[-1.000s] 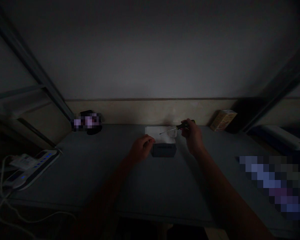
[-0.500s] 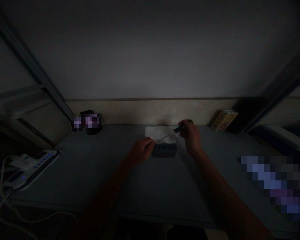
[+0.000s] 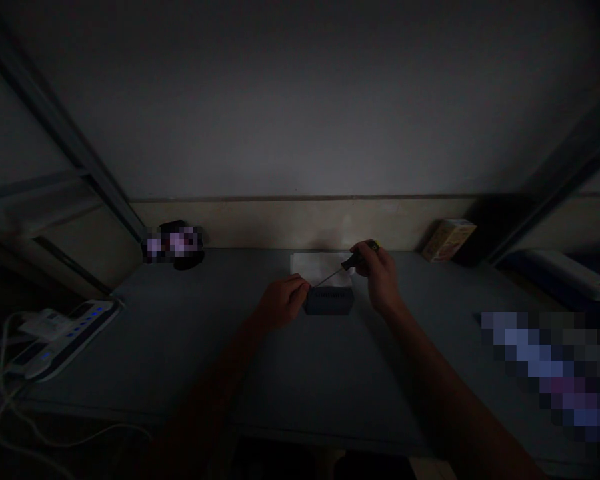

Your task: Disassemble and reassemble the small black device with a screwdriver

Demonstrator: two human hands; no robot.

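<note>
Slanting down from your right grip (image 3: 380, 277), the screwdriver (image 3: 353, 260) brings its thin shaft to the far left corner of the slotted dark case (image 3: 329, 303), beside your left grip (image 3: 281, 300). Your right grip is closed around the handle, raised and off to the right, which probably leaves room for the shaft to reach that corner at an angle. Your left grip has its fingers bent at the case's left end, seemingly to steady it where the tip comes in; whether they pinch it or only rest against it, you cannot tell. The case sits on the counter (image 3: 330, 373), between your two grips, with white paper (image 3: 320, 265) just beyond it, partly covered from view by the case and your hands. Poor light hides much: the tip merges with the corner by your left fingertips, so contact is unclear, and no screw can be made out. The case's underside is out of sight, and your right palm covers part of the handle. Well left of your left grip, pixelation masks a dark object (image 3: 183, 262); another masked patch (image 3: 540, 367) lies far right of your right grip.
</note>
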